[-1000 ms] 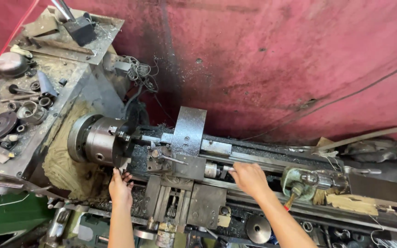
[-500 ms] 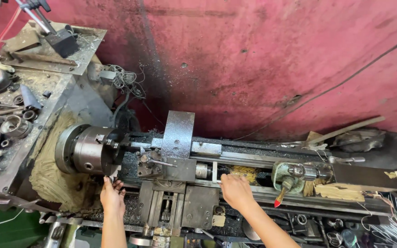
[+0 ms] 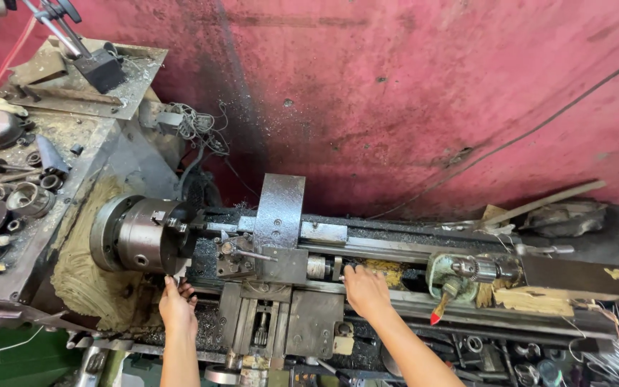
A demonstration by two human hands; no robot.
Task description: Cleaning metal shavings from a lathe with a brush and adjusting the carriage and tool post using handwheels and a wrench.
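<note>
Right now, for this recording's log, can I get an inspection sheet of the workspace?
Surface: lathe bed, dark, oily, strewn with metal chips.
Job's things: chuck at the headstock; carriage with an upright grey plate.
Clutter: loose round parts and tools on the headstock top; wood scraps by the tailstock.
Hands: left hand just under the chuck, fingers at its lower edge; right hand resting on the carriage's right side.
Cables: tangled wires behind the headstock; one cable across the wall.
Surroundings: stained red wall.
</note>
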